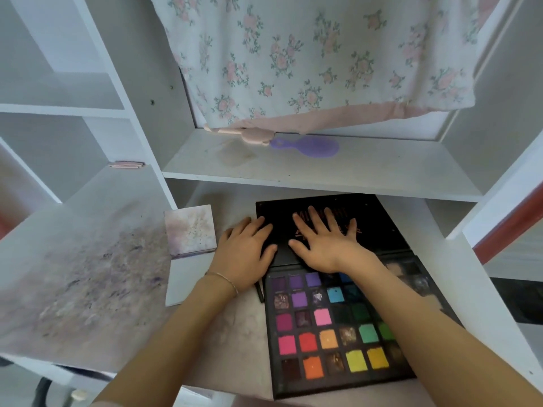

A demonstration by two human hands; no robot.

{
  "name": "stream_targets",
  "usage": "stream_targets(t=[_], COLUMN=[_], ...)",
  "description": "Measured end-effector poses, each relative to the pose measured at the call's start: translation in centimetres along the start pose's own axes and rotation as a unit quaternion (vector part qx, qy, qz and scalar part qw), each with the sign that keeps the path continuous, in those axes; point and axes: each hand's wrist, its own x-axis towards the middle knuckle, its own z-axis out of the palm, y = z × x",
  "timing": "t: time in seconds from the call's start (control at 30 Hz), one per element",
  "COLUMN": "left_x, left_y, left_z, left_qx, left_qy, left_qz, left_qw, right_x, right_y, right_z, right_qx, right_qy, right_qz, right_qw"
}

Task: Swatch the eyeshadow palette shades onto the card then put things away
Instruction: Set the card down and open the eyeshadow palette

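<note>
Eyeshadow palette (332, 330) lies open on the desk (229, 342), right of the smudged card (190, 230). Left hand (242, 254) and right hand (323, 242) press flat on its black lid (382, 227); the lid's lettering is covered, unreadable.

Both hands (293, 248) rest flat on palette lid (379, 224).

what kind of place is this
Probably a home vanity or dressing nook: white shelves holding a purple hairbrush, a floral cloth hanging above, and an open eyeshadow palette on the stained desk.
</note>
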Motion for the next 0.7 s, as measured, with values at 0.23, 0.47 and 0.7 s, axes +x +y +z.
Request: stream_targets(t=[0.23, 0.47, 0.7], left_x=[-4.1, -7.3, -7.5], left_y=[-0.5, -4.8, -5.6], left_z=[-2.0, -2.2, -1.2], left_qx=[-0.156, -0.215, -0.219], left_qy=[0.163, 0.254, 0.207], left_qz=[-0.022, -0.194, -0.242], left_qw=[0.974, 0.923, 0.923], right_x=[-0.3, -1.7, -0.4], right_y=[-1.1, -6.9, -10.4], right_z=[0.0, 0.0, 0.7], right_qx=[0.046, 0.229, 0.115], right_qy=[0.116, 0.236, 0.202], right_qz=[0.005, -0.109, -0.043], right_qw=[0.992, 0.938, 0.972])
